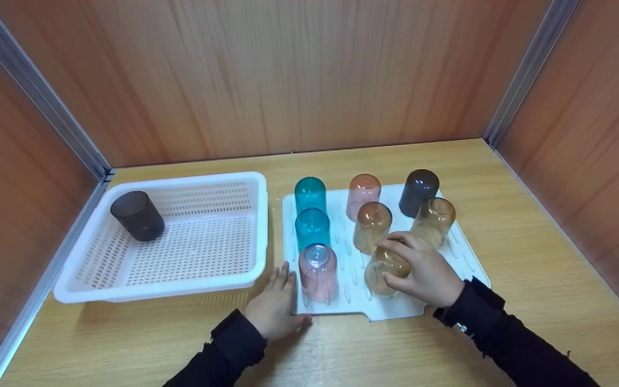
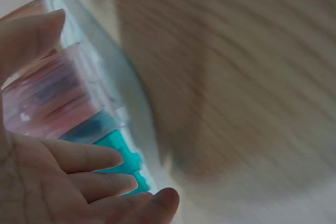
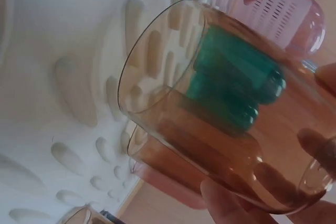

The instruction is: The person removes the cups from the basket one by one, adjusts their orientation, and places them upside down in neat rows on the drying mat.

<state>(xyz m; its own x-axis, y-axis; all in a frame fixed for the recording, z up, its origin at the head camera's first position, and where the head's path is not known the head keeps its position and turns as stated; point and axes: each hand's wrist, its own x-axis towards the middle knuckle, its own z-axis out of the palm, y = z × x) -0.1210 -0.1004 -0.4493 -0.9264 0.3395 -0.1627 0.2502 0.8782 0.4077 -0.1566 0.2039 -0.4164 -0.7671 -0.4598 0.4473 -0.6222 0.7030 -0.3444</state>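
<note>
My right hand (image 1: pixel 429 271) grips an upside-down amber glass (image 1: pixel 379 279) near its base, thumb on one side and fingers on the other. In the right wrist view this glass (image 3: pixel 239 153) is tilted, its rim close over the ribbed white draining tray (image 3: pixel 31 103). At the tray's left front corner rests my left hand (image 1: pixel 274 312), fingers straight, holding nothing. Beside it on the tray stands an upside-down pink glass (image 1: pixel 318 277), with two teal glasses (image 1: pixel 312 228) behind. Another amber glass (image 1: pixel 372 228) is just behind the held one.
An amber glass (image 1: pixel 438 217) and a dark glass (image 1: pixel 419 191) stand on the tray's right side, a pinkish glass (image 1: pixel 363 193) at its back middle. To the left sits a white perforated basket (image 1: pixel 159 290); a dark glass (image 1: pixel 137 215) leans inside. Wooden panels (image 1: pixel 309 80) enclose the table.
</note>
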